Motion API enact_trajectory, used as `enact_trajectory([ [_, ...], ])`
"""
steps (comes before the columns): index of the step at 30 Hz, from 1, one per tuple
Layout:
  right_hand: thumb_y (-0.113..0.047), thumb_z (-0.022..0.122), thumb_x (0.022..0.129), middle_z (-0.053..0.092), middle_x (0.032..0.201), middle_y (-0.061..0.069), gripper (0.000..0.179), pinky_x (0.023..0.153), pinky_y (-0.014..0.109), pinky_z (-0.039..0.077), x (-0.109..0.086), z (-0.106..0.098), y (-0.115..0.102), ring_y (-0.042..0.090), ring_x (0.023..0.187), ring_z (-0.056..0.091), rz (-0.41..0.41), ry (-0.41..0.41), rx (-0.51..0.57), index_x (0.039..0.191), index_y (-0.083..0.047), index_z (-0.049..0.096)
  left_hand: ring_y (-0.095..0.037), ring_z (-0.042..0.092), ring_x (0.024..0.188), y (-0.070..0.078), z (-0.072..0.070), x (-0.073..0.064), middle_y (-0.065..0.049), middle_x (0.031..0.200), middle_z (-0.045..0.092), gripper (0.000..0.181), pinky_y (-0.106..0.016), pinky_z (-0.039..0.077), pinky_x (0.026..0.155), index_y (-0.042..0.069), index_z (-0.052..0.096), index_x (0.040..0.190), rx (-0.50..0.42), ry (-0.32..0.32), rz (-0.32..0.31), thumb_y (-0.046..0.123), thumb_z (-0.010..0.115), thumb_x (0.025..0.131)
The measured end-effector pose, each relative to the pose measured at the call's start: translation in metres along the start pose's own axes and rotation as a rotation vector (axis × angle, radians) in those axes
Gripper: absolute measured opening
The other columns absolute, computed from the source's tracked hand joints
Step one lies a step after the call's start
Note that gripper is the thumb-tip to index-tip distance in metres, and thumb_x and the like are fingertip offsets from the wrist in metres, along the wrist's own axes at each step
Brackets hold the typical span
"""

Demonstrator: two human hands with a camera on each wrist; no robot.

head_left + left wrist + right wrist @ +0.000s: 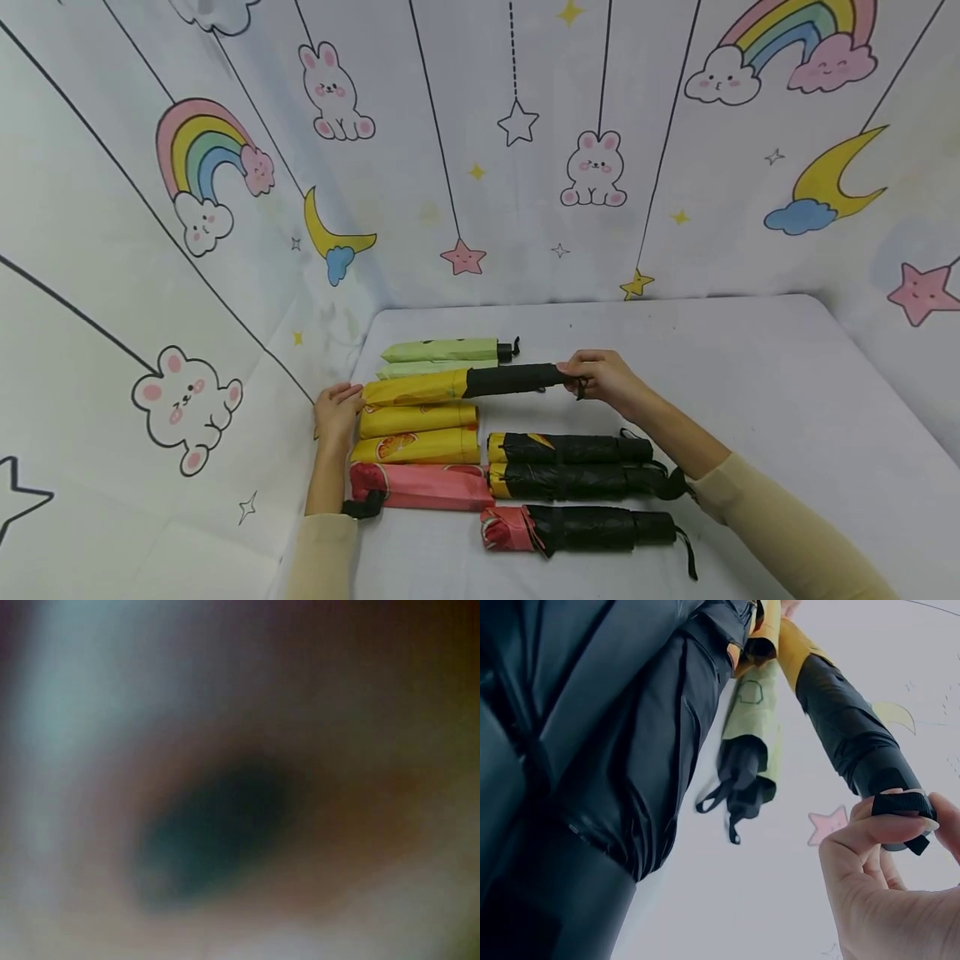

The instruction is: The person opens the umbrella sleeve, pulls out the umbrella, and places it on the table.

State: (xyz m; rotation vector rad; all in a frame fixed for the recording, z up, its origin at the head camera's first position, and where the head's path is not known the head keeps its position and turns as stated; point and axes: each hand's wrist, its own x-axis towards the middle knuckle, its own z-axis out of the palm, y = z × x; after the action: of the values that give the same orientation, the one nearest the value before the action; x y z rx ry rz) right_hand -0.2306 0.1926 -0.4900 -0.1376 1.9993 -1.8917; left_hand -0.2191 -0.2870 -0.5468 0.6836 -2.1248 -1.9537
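A folded umbrella (517,379) spans both hands in the head view, its left part inside a yellow cover (412,387) and its right part bare and black. My right hand (603,382) pinches the black end; in the right wrist view, thumb and finger grip it at the wrist strap (904,803). At the other end, the left hand (337,410) holds the cover's tip between its fingers. Below lie two more yellow covers (416,446), one with an orange-slice print. The left wrist view is too blurred to read.
Two light green umbrellas (442,350) lie behind the held one. Nearer are two black umbrellas with yellow ends (570,448), a pink-red cover (435,486) and a black umbrella with a red end (577,527). A patterned cloth wall (525,192) borders the white table (712,333).
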Motion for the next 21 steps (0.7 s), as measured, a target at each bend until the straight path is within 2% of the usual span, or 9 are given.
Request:
enact_trajectory([
  [8,-0.035,0.077,0.096,0.067,0.09,0.013,0.034,0.072,0.038,0.052,-0.009,-0.009,-0.001,0.034,0.085,0.059,0.0,-0.011,0.027,0.092,-0.002,0.068,-0.039,0.058,0.132,0.0,0.001,-0.001,-0.032,0.142,0.057,0.055,-0.007,0.051,0.071,-0.011,0.04,0.147,0.002,0.015,0.003,-0.011,0.061,0.096],
  [14,-0.034,0.076,0.097,0.066,0.088,0.013,0.034,0.07,0.036,0.051,-0.013,-0.014,-0.001,0.029,0.082,0.058,-0.01,-0.015,0.029,0.093,-0.002,0.066,-0.037,0.059,0.13,-0.001,0.0,0.001,-0.031,0.142,0.057,0.056,-0.007,0.051,0.073,-0.01,0.041,0.148,-0.002,0.012,-0.002,-0.011,0.061,0.096],
  [21,-0.034,0.076,0.096,0.067,0.089,0.013,0.033,0.07,0.036,0.052,-0.017,-0.018,-0.001,0.033,0.083,0.058,-0.005,0.0,0.022,0.094,-0.003,0.067,-0.036,0.06,0.13,-0.003,0.0,0.001,-0.03,0.141,0.058,0.053,-0.007,0.051,0.073,-0.01,0.043,0.146,0.0,0.018,0.001,-0.011,0.061,0.096],
])
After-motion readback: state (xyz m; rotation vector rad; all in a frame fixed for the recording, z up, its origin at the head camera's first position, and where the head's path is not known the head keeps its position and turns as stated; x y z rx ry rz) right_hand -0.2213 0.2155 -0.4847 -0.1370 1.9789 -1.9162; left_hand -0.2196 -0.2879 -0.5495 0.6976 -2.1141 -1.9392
